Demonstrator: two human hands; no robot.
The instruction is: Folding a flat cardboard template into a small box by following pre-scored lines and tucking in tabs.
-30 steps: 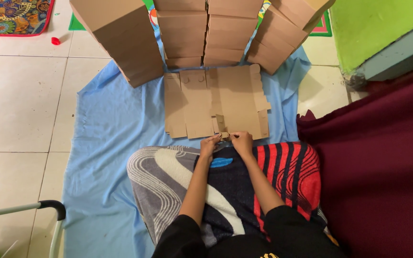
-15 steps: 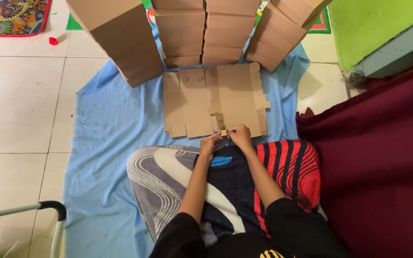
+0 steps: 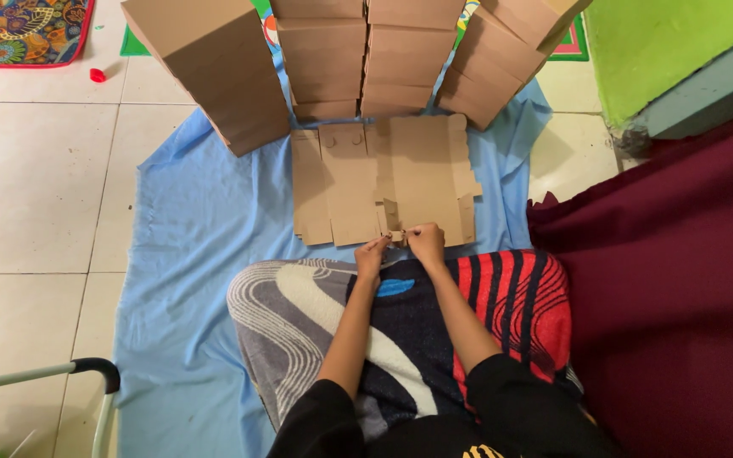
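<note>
A flat, unfolded brown cardboard box blank (image 3: 383,178) lies on a blue cloth (image 3: 197,229) in front of my knees. My left hand (image 3: 372,253) and my right hand (image 3: 425,242) meet at its near edge, both pinching a small cardboard flap (image 3: 397,236) between their fingers. My forearms reach out over a patterned blanket (image 3: 316,314) with grey swirls and red stripes that covers my lap.
Several stacks of folded brown cardboard boxes (image 3: 332,59) stand in a row behind the blank. A dark red cloth (image 3: 680,288) covers the right side. Tiled floor (image 3: 36,178) lies to the left, with a metal frame handle (image 3: 86,369) at the lower left.
My hands stay at the near edge of the blank, with the right hand shifted slightly forward along the flap. The view has drifted a little.
</note>
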